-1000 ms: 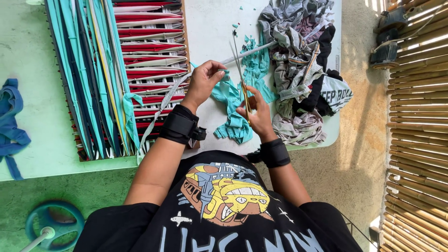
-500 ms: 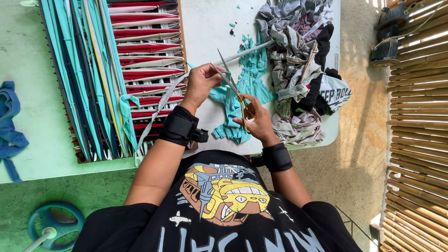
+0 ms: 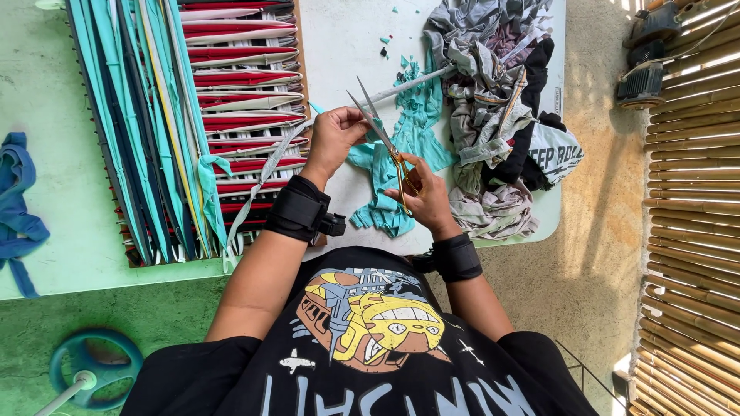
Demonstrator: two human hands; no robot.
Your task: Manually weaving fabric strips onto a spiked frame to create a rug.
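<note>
We pinch the teal fabric strip (image 3: 385, 166) taut over the tabletop (image 3: 347, 46) in our left hand (image 3: 335, 139), while our right hand (image 3: 420, 192) grips the open scissors (image 3: 381, 135); a clean cut likely needs steady tension.

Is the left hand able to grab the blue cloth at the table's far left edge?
Probably not right now: the left hand pinches a fabric strip, and the blue cloth lies beyond the weaving frame.

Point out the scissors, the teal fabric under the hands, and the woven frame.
scissors (image 3: 375, 123), head view, on the open blades.
teal fabric (image 3: 383, 208), head view, on its lower folds.
woven frame (image 3: 247, 77), head view, on the red strips.
</note>
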